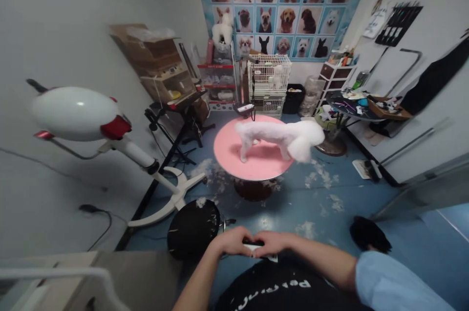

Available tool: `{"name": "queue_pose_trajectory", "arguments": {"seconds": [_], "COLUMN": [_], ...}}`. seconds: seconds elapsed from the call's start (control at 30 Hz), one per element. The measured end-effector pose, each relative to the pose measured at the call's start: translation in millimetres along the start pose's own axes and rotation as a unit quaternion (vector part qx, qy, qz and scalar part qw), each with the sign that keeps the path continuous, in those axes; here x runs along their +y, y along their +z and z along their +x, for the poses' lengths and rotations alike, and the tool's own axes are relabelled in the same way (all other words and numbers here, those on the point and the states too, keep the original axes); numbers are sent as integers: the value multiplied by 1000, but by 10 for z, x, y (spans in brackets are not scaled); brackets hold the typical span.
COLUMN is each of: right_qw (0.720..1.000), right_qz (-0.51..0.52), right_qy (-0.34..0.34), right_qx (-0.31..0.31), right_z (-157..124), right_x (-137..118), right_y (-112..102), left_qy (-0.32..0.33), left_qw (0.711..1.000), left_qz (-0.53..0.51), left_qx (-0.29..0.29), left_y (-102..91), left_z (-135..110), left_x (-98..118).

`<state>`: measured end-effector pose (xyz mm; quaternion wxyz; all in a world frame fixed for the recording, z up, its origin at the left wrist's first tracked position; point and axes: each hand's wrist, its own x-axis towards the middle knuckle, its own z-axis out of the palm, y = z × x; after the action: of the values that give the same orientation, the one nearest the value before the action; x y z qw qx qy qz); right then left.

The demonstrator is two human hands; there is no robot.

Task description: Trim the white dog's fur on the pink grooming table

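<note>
Low in the view, in front of a black apron (278,286) with white lettering, my left hand (233,241) and my right hand (273,242) meet. The fingers of both are closed around a small flat black-and-white thing (251,247); most of it is hidden, so its kind cannot be made out. Beyond them a white dog (271,133), its body clipped short and its head fluffy, stands on a round pink table (252,170) facing right. Neither hand touches the dog. A small white-and-red device (245,108) is at the table's far edge.
A black round stool (194,230) stands left of my hands, with a white-and-red dryer (80,114) on a wheeled stand behind it. White hair tufts (306,229) litter the blue floor. A white cage (269,76) and a cluttered side table (357,110) are farther back.
</note>
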<state>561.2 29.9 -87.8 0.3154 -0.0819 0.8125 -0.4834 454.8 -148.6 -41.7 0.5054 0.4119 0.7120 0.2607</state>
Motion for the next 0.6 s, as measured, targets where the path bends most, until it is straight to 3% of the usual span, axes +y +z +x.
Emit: {"name": "queue_pose_trajectory", "arguments": {"seconds": [0.07, 0.1, 0.17, 0.23, 0.33, 0.47, 0.53, 0.6], "right_qw": [992, 983, 958, 926, 879, 803, 764, 721], "right_qz": [79, 122, 217, 302, 379, 454, 466, 459], "right_qy": [27, 43, 61, 56, 38, 2, 9, 32], "right_qx": [95, 132, 178, 218, 286, 385, 445, 519], "right_z": [-249, -344, -476, -531, -481, -217, -30, 156], "right_x": [341, 463, 616, 675, 650, 513, 441, 391], "right_y": [-163, -265, -486, -706, -1005, -1398, -1632, -1898], "left_qy": [11, 0, -25, -56, -77, -83, -77, -81], "left_qw": [993, 976, 925, 866, 827, 718, 714, 741], "left_qz": [-54, -73, -123, -195, -233, -418, -453, -453], "left_qx": [108, 204, 360, 456, 505, 551, 527, 490], "left_y": [-147, -257, -543, -898, -1508, -2322, -2671, -2962], "left_z": [347, 502, 760, 949, 1175, 1596, 1896, 2248], "left_x": [80, 107, 126, 102, 14, -172, -273, -328]}}
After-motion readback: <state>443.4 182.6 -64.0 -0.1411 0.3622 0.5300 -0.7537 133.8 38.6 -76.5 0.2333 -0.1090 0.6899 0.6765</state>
